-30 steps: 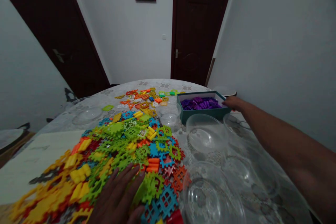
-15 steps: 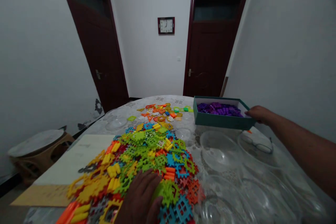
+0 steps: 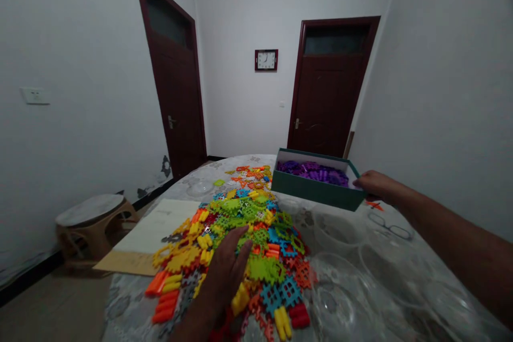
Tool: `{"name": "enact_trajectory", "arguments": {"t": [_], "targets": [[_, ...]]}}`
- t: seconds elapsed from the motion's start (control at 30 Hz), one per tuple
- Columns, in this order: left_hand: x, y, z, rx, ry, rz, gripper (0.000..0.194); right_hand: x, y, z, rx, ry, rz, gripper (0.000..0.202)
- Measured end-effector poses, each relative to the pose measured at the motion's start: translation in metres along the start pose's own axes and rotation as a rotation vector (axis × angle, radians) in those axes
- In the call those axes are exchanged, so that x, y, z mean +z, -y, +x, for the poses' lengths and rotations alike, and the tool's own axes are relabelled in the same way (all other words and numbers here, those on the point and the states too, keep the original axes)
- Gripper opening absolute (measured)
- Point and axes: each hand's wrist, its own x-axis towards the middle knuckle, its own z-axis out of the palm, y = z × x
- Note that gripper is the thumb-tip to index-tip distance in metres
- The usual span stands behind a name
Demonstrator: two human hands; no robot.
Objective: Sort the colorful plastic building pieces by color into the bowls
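Observation:
My right hand grips the right end of a dark green box, thumb over the rim, and the box looks lifted and tilted above the table. Inside it lie many purple plastic pieces. My left hand is over the near side of a heap of colourful interlocking plastic building pieces, its fingers stretched out and apart; whether it touches them I cannot tell. Green, yellow, blue, orange and red pieces make up the heap.
Clear plastic bowls stand right of the heap, with eyeglasses beyond them. More loose pieces lie at the far side of the table. A pale board is left of the heap; a stool stands on the floor.
The box in my right hand has moved left and risen off the table, tilting. My left hand has reached farther forward over the heap. The head view has shifted upward and left.

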Motion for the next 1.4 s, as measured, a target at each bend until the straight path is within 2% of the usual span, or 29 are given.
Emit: {"name": "enact_trajectory", "arguments": {"t": [0.1,0.23,0.37,0.47,0.63,0.7,0.8,0.9,1.03,1.1,1.2,1.4], "targets": [[-0.021,-0.017,0.015,-0.198,0.007,-0.194,0.055,0.022,0.024,-0.026,-0.003,0.202,-0.005,0.021],[-0.043,-0.025,0.03,-0.378,0.009,-0.442,0.07,0.054,0.055,-0.061,-0.073,0.325,-0.047,0.027],[-0.057,-0.015,0.039,-0.52,0.023,-0.553,0.07,0.083,0.079,-0.093,-0.167,0.323,-0.115,0.029],[-0.064,0.0,0.044,-0.602,0.032,-0.529,0.057,0.101,0.089,-0.11,-0.244,0.25,-0.18,0.031],[-0.066,0.03,0.051,-0.54,0.101,-0.307,0.017,0.125,0.09,-0.124,-0.334,0.134,-0.296,0.03],[-0.065,0.037,0.053,-0.487,0.115,-0.166,0.012,0.133,0.089,-0.128,-0.355,0.112,-0.315,0.03],[-0.061,0.044,0.054,-0.444,0.086,-0.022,0.016,0.143,0.086,-0.131,-0.369,0.099,-0.312,0.03],[-0.055,0.048,0.054,-0.44,0.039,0.004,0.024,0.152,0.083,-0.128,-0.356,0.112,-0.277,0.026],[-0.049,0.054,0.057,-0.405,-0.084,0.016,0.042,0.163,0.079,-0.117,-0.307,0.229,-0.185,0.018],[-0.047,0.057,0.06,-0.386,-0.109,0.013,0.047,0.169,0.078,-0.112,-0.28,0.29,-0.138,0.017],[-0.044,0.061,0.065,-0.365,-0.098,0.015,0.048,0.176,0.078,-0.107,-0.261,0.31,-0.097,0.021],[-0.039,0.072,0.067,-0.401,-0.077,0.138,0.038,0.186,0.081,-0.107,-0.297,0.224,-0.093,0.036]]}}
